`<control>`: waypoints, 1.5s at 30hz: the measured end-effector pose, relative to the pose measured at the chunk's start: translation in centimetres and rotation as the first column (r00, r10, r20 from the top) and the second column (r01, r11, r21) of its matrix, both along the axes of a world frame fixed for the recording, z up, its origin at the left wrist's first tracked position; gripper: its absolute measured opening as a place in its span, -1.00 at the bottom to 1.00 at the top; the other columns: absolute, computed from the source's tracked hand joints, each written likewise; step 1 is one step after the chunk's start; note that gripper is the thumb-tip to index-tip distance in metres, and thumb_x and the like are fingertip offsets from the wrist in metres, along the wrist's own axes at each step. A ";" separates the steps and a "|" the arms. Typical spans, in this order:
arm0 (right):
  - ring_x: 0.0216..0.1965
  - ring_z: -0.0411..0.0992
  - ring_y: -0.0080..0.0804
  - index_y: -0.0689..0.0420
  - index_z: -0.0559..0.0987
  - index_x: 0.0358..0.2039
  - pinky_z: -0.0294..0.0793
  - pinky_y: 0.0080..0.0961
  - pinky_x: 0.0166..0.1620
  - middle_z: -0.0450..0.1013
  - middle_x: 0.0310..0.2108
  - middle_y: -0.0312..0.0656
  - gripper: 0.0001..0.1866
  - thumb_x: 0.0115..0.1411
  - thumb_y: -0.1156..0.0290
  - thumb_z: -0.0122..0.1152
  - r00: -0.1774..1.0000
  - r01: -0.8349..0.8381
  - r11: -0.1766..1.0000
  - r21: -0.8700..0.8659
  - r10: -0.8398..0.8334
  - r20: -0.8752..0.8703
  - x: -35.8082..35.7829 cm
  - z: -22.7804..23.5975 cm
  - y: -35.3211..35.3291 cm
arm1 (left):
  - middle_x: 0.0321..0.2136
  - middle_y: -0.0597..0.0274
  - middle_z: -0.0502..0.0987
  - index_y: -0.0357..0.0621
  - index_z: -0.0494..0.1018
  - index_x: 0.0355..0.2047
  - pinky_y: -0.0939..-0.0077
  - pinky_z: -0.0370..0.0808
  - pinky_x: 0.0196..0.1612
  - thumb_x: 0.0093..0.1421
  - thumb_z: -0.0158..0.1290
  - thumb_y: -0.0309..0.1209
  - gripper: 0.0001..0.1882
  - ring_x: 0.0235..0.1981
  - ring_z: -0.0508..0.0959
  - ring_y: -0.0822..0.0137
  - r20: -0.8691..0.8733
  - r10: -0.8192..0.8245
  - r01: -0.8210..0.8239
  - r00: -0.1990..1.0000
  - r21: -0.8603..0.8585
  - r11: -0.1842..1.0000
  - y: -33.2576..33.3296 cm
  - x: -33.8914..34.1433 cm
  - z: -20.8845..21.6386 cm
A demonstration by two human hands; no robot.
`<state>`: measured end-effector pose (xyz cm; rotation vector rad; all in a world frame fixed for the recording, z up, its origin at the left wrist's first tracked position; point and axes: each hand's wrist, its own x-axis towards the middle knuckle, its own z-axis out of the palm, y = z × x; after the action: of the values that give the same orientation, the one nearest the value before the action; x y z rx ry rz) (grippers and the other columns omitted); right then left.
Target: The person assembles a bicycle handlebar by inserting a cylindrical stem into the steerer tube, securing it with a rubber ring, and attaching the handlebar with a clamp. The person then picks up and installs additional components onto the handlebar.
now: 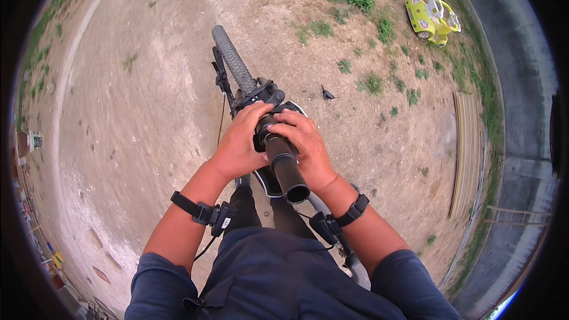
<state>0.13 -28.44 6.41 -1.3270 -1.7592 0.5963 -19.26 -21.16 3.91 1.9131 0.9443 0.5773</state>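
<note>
Below me stands a bicycle with a knobby tyre (233, 56) pointing away. A thick black hollow tube (287, 172) rises from it, tilted, with its open round end toward me. My left hand (240, 142) is closed around the left side of the tube's far part, by a dark collar (261, 136). From the right, my right hand (305, 145) curls its fingers over the same part. The hands face each other across the tube, and they hide much of the collar and what lies under it.
A small black object (328, 92) lies on the dirt ground to the right of the bicycle. Farther right are a yellow-green toy car (428, 19), a stack of long boards (466, 154), a ladder (517, 216) and a grey wall (521, 118). Black straps with small devices circle both forearms.
</note>
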 end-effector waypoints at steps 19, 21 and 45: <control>0.26 0.45 0.00 0.10 0.55 0.19 0.45 -0.17 0.32 0.48 0.21 -0.03 -0.33 0.05 0.42 0.59 0.921 0.377 0.893 -0.244 -0.335 0.198 4.0 0.6 -9.3 | 0.27 -0.06 0.46 -0.21 0.33 0.34 0.12 0.37 0.41 0.06 0.41 -0.38 -0.16 0.34 0.44 -0.05 -0.135 0.114 -0.122 0.984 -0.055 0.991 -1.5 -7.6 0.6; 0.25 0.47 -0.03 0.10 0.56 0.20 0.48 -0.19 0.30 0.52 0.19 -0.02 -0.38 0.11 0.43 0.56 0.868 0.493 0.817 -0.300 -0.439 0.231 4.5 1.0 -12.1 | 0.24 -0.07 0.49 -0.23 0.32 0.34 0.13 0.39 0.38 0.08 0.38 -0.40 -0.19 0.31 0.47 -0.06 -0.249 0.141 -0.145 0.958 0.000 0.989 -1.9 -9.2 -1.1; -0.07 0.62 0.00 0.15 0.70 -0.07 0.62 -0.21 -0.01 0.64 -0.12 -0.04 -0.73 0.22 0.38 0.44 0.844 0.479 0.790 -0.384 -0.535 -0.048 -4.1 -1.4 -29.0 | 0.06 -0.11 0.55 -0.44 0.34 0.24 0.39 0.61 0.00 0.25 0.41 -0.09 -0.20 -0.06 0.66 0.23 -0.201 0.229 -0.277 0.953 -0.262 0.924 -14.0 -6.4 -2.8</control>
<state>-3.94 -57.40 4.97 -1.8694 -1.1144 0.7036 -25.66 -35.15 1.13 1.6052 1.3233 0.4039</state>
